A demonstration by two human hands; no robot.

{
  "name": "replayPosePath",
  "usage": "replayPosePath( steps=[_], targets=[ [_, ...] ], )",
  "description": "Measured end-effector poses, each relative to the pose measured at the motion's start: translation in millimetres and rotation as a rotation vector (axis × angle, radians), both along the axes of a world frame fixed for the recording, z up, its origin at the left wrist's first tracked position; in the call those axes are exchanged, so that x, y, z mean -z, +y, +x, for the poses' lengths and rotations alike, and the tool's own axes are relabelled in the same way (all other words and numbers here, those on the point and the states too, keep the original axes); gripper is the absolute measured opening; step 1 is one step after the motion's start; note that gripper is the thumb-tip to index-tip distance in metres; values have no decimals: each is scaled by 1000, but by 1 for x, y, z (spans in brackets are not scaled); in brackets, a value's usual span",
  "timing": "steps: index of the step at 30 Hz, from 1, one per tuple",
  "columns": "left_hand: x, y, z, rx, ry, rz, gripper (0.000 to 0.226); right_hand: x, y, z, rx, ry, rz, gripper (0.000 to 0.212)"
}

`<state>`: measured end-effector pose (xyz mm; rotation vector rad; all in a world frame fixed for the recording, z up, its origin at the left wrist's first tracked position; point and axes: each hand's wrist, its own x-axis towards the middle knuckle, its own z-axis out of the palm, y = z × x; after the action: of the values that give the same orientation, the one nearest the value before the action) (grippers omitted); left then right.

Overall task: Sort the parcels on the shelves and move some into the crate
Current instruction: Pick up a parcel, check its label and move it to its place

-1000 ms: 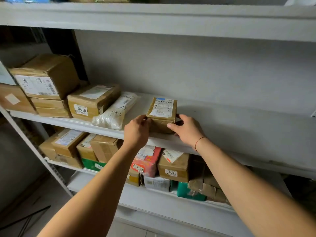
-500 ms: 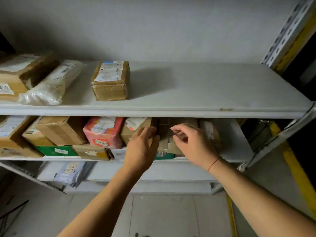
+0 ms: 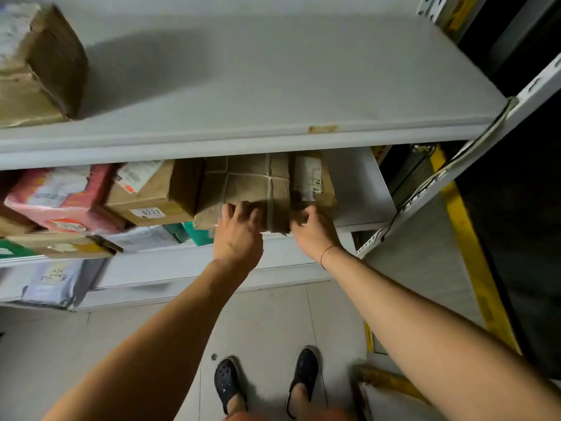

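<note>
The white metal shelving (image 3: 243, 141) carried the parcels on several levels. On the upper shelf a single taped brown box (image 3: 39, 65) sat at the far left, the rest of that board bare and grey. The shelf below was crowded: a pink parcel (image 3: 60, 199) with a white label lay at the left, beside it a cardboard box marked 0227 (image 3: 148, 196), and under these a green packet (image 3: 194, 235) and a flat yellow-brown one (image 3: 66, 247). Lower again a pale plastic mailer (image 3: 57, 284) lay on its own board. The parcel being handled, a crumpled brown-paper bundle (image 3: 246, 189) crossed with clear tape, sat at the right of the middle shelf, touching the 0227 box on one side and a smaller labelled brown parcel (image 3: 312, 180) on the other. The person's left hand (image 3: 238, 235) had its fingers hooked over the bundle's front lower edge, gripping it. The right hand (image 3: 312, 232), a thin red string at the wrist, curled its fingers at the front right corner, where the bundle met the labelled parcel; I could not tell which of the two it held. Dark clogs (image 3: 227, 381) stood on the tiled floor below.
</note>
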<state>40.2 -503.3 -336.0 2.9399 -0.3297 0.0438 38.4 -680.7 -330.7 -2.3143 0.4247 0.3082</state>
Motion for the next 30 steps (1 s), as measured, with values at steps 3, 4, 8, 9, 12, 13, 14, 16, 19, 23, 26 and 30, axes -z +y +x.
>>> replayPosePath(
  steps=[3,4,8,9,12,13,14,16,19,23,26,30],
  targets=[
    [11,-2,4,-22,-36,44,55,10,-7,23,163,-92,-26,42],
    [14,-1,6,-23,-35,51,57,12,-9,31,215,-78,40,43],
    [25,5,9,56,-142,91,55,20,-3,43,363,276,691,46],
    [28,6,7,71,-171,93,54,23,-1,42,369,312,842,47],
    [29,4,2,108,-244,98,47,25,0,37,349,319,1131,44],
    [29,1,-1,141,-265,97,44,22,-1,36,330,308,1139,40],
    [27,-2,-5,176,-274,104,43,20,-3,36,319,286,1120,41],
    [21,-10,-13,198,-266,129,45,15,-6,34,335,212,1057,54],
    [-2,-21,-15,59,-154,156,65,-3,-16,28,345,107,1065,72],
    [-25,-30,-11,15,-77,105,78,-34,-24,13,249,-6,1079,44],
    [-29,-23,-13,61,-91,69,77,-57,-26,-3,214,18,1133,37],
    [-26,-7,-24,119,-163,65,68,-59,-25,-18,247,-10,1111,23]
  ],
)
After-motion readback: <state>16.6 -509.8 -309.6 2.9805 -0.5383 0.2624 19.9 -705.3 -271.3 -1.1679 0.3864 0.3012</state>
